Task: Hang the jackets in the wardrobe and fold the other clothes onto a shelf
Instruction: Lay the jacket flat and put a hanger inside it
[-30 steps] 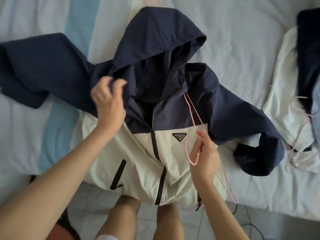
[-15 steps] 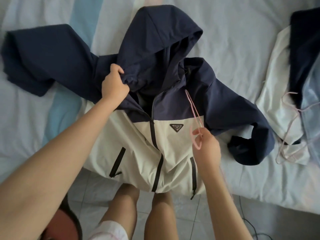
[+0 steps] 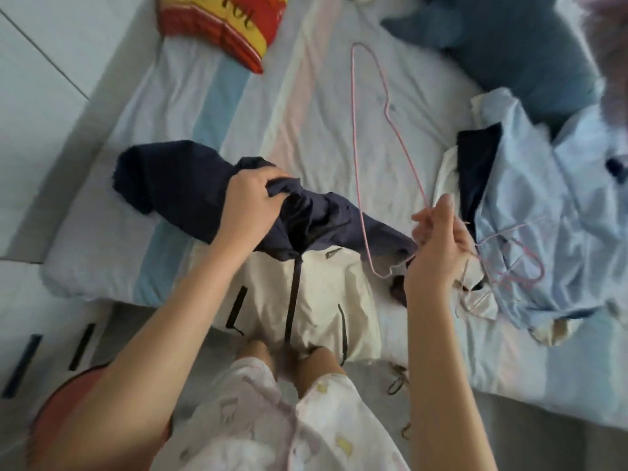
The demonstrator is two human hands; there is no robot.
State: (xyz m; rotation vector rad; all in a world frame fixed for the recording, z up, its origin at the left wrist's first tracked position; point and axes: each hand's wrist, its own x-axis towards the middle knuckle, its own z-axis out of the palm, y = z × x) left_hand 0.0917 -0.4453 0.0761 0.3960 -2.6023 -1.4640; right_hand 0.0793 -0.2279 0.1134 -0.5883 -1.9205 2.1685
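The left grip (image 3: pixel 251 198) is clenched round a bunched handful of navy cloth at the top of the jacket (image 3: pixel 316 294), fingers curled tight into the folds. The right grip (image 3: pixel 438 246) pinches the thin pink hanger (image 3: pixel 355 130) between thumb and fingertips, the other fingers curled in behind. From that pinch the wire rises toward the upper middle of the frame, and its lower bend crosses the jacket's navy shoulder just left of the hand.

The jacket lies at the centre of the frame, on the near edge of the bed (image 3: pixel 272 113): navy upper part crumpled, one sleeve reaching left, the cream lower half with its dark zip hanging over the edge toward the person's knees (patterned shorts fill the bottom of the frame).

To the right of the right grip a light blue garment (image 3: pixel 543 205) lies spread on the bed with more pink hangers (image 3: pixel 509 263) on it and a dark piece of clothing (image 3: pixel 475 171) beside it. A red and yellow cushion (image 3: pixel 221 25) sits at the upper left, and a blue-grey pillow (image 3: pixel 509 39) at the upper right.
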